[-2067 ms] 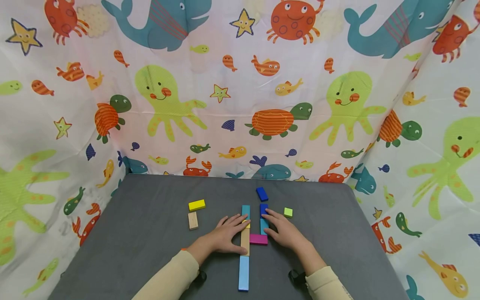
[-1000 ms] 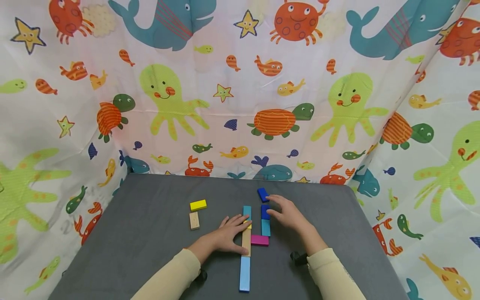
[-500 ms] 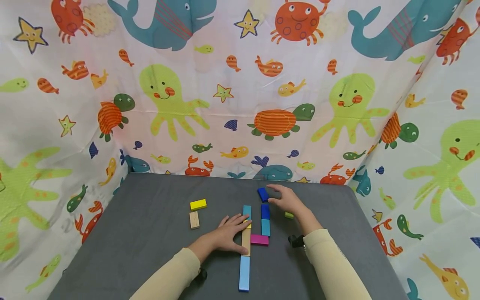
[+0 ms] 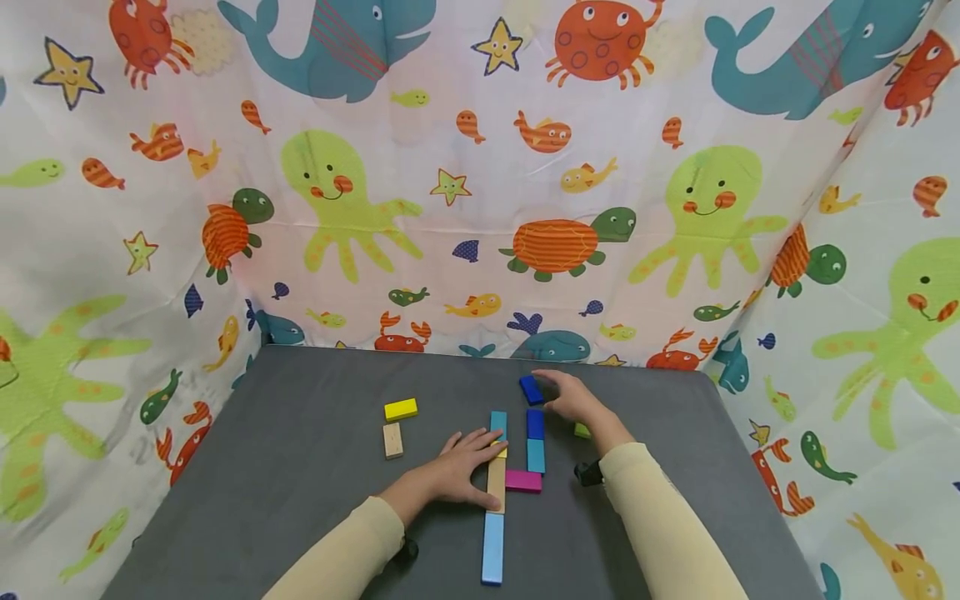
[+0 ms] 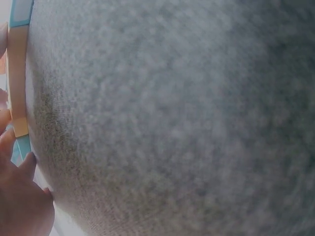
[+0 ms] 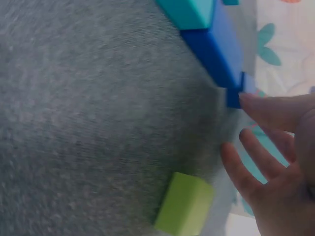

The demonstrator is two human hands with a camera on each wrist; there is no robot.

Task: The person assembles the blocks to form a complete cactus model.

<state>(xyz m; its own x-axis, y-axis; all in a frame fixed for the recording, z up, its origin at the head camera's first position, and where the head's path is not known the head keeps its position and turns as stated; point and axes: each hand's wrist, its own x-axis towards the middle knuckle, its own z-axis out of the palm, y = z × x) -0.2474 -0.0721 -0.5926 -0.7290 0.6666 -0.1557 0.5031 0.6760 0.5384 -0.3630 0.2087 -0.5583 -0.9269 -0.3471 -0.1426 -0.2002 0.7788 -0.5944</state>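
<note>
My left hand [image 4: 453, 475], fingers spread, rests along a column of blocks: a teal block [image 4: 498, 421], a yellow block [image 4: 501, 452], a natural wood block [image 4: 496, 485] and a long light blue block [image 4: 492, 550]. My right hand [image 4: 576, 400] is at a tilted dark blue block [image 4: 531, 390] at the back. Its index finger is by the far end, its thumb by the near end; a firm hold cannot be made out. Nearer stand another dark blue block [image 6: 214, 51] and a bright blue block [image 4: 536, 456], lined up above a magenta block [image 4: 523, 481].
A yellow block [image 4: 401, 409] and a small wood block [image 4: 392, 441] lie left on the grey table [image 4: 300, 500]. A lime green block [image 6: 184, 204] sits beneath the right forearm, partly hidden in the head view. A sea-animal curtain [image 4: 465, 250] rises behind the table.
My right hand has left the lined-up blue blocks and moved away from me to the tilted dark blue block. That block looks unmoved. The left hand stays on the column.
</note>
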